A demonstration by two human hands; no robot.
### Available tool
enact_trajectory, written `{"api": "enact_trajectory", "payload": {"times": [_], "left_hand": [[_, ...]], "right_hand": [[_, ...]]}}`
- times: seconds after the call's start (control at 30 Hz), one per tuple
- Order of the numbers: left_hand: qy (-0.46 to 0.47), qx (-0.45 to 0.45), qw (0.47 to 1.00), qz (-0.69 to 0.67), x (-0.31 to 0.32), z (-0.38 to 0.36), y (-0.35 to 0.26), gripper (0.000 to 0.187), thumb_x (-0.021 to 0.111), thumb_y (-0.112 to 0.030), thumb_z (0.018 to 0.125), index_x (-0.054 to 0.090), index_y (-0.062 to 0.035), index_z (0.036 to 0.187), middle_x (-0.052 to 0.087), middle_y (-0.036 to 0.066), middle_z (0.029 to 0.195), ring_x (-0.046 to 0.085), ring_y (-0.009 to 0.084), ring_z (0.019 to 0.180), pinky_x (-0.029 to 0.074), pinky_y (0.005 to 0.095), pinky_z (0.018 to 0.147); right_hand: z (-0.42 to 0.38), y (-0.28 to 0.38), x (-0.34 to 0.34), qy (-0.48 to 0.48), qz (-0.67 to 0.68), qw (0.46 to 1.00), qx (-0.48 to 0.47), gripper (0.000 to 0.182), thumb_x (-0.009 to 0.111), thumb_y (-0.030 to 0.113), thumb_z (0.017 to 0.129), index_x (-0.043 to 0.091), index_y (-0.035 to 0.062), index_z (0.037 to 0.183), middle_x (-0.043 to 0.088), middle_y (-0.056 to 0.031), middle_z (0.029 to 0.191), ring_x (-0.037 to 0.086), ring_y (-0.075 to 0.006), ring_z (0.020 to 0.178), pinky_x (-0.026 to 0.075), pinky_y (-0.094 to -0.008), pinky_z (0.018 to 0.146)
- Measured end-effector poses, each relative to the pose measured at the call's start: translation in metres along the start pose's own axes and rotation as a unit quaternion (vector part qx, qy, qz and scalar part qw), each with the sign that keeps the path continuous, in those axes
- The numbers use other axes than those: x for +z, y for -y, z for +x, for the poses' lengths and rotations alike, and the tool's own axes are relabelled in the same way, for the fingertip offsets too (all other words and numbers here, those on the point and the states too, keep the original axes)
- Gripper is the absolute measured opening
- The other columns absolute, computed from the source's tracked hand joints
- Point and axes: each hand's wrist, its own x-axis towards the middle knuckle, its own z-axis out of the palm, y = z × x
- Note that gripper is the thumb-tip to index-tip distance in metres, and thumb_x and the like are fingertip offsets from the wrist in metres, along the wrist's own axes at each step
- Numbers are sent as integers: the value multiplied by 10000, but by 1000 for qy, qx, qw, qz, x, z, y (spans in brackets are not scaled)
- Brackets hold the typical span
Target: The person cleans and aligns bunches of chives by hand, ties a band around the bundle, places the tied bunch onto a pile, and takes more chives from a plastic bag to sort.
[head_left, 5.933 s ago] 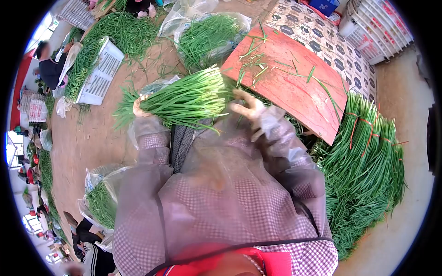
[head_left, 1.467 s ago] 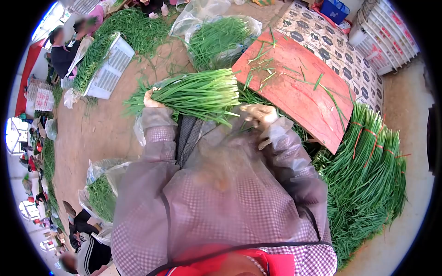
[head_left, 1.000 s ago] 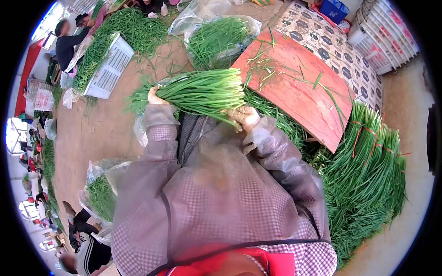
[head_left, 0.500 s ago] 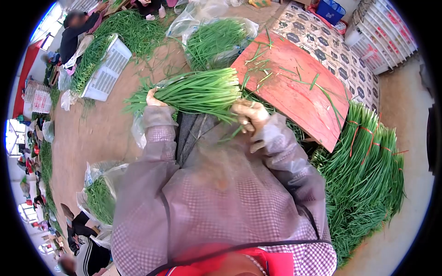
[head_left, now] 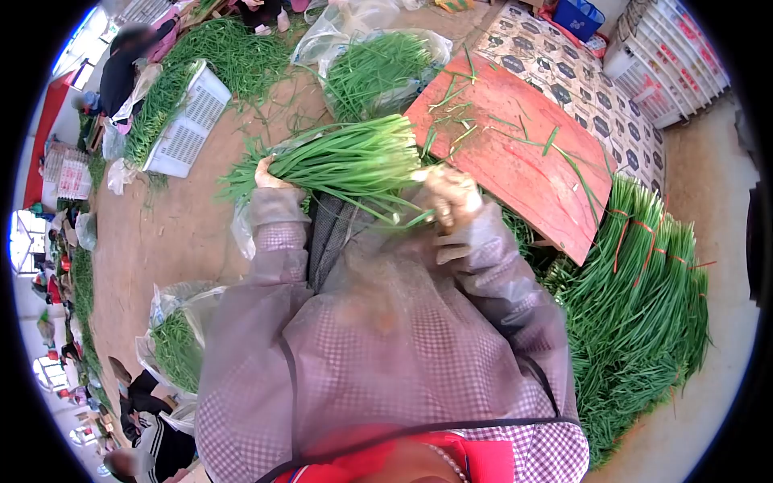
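Note:
A thick loose bunch of green stalks [head_left: 346, 161] lies across in front of me, its pale cut ends to the right and its leafy ends to the left. My left hand [head_left: 270, 174] is wrapped round the leafy part. Beside the pale ends is my right hand [head_left: 451, 193], blurred, with its fingers bent together near a few stalks that hang below the bunch. What those fingers hold, if anything, is too blurred to make out.
A red board [head_left: 515, 145] with loose stalks lies right of the bunch. Tied bundles [head_left: 644, 258] are piled at the right. A white crate [head_left: 189, 121] and a bag of greens [head_left: 374, 72] stand ahead. Two people [head_left: 121, 72] [head_left: 165, 443] sit at the left.
My right hand has shifted slightly right, away from the pale ends. A few lower stalks now stick out below the bunch. The person at the upper left has leaned.

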Motion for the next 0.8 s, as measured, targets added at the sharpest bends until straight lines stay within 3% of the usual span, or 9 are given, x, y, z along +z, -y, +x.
{"api": "enact_trajectory", "payload": {"times": [0.2, 0.23, 0.3, 0.33, 0.43, 0.5, 0.7, 0.77, 0.8], "left_hand": [[-31, 23, 999, -18, -21, 14, -5, 405, 428, -295, 794, 549, -48, 1092, 579, 174, 1153, 553, 363, 1040, 417, 551, 910], [-38, 29, 999, -10, -22, 13, -5, 404, 424, -297, 801, 551, -46, 1090, 581, 177, 1153, 554, 363, 1045, 414, 550, 918], [-44, 34, 998, -2, -24, 15, -5, 402, 420, -300, 808, 554, -44, 1088, 583, 179, 1153, 554, 364, 1050, 410, 549, 925], [-46, 48, 998, 1, -27, 17, -4, 398, 415, -298, 813, 556, -42, 1084, 587, 179, 1148, 557, 363, 1045, 412, 548, 925], [-60, 69, 996, 2, -27, 21, 0, 404, 407, -299, 820, 556, -37, 1090, 590, 180, 1146, 561, 362, 1038, 414, 549, 923], [-76, 76, 994, 6, -23, 16, 1, 414, 403, -303, 823, 554, -34, 1101, 588, 181, 1149, 562, 362, 1036, 415, 550, 922], [-66, 76, 995, 16, -22, 5, 6, 477, 363, -328, 835, 544, -31, 1162, 588, 181, 1149, 563, 366, 1028, 417, 558, 914], [-86, 57, 994, 18, -11, -8, 9, 518, 327, -377, 882, 543, -13, 1179, 566, 193, 1188, 540, 372, 1074, 411, 546, 942], [-87, 57, 994, 19, -13, -7, 8, 518, 327, -377, 882, 543, -13, 1179, 566, 193, 1188, 540, 372, 1074, 411, 546, 942]], "right_hand": [[-25, 39, -99, 9, 73, 995, -72, 201, 601, 199, 866, 660, 13, 912, 469, 26, 488, 386, -71, 370, 363, -226, 394], [-23, 34, -114, -41, -191, 980, 21, 256, 615, 217, 849, 642, -3, 978, 557, -36, 596, 493, -123, 470, 422, -272, 464], [-15, 40, -122, -34, -695, 696, 181, 509, 668, 321, 784, 576, -27, 1144, 670, -172, 946, 650, -258, 872, 502, -375, 781], [-20, 38, -106, -26, -733, 672, 97, 556, 674, 339, 771, 553, -21, 1179, 655, -183, 1002, 630, -282, 940, 483, -380, 829], [-4, -5, -93, 19, -584, 810, 52, 666, 687, 357, 753, 475, 5, 1278, 588, -196, 1169, 591, -311, 1047, 456, -379, 891], [18, -35, -84, 79, -556, 826, -48, 750, 697, 353, 739, 397, 20, 1340, 568, -194, 1194, 627, -287, 931, 490, -379, 818], [58, -67, -47, 5, -368, 930, 5, 862, 745, 201, 696, 280, 59, 1407, 606, -132, 1094, 572, -137, 619, 478, -268, 567], [70, -83, -47, -4, -405, 913, 44, 758, 735, 131, 721, 354, 66, 1372, 633, -86, 1028, 546, -113, 586, 442, -232, 530], [70, -84, -39, 41, -239, 970, 17, 668, 717, 138, 755, 401, 58, 1338, 642, -75, 995, 544, -112, 588, 438, -229, 533]]}}
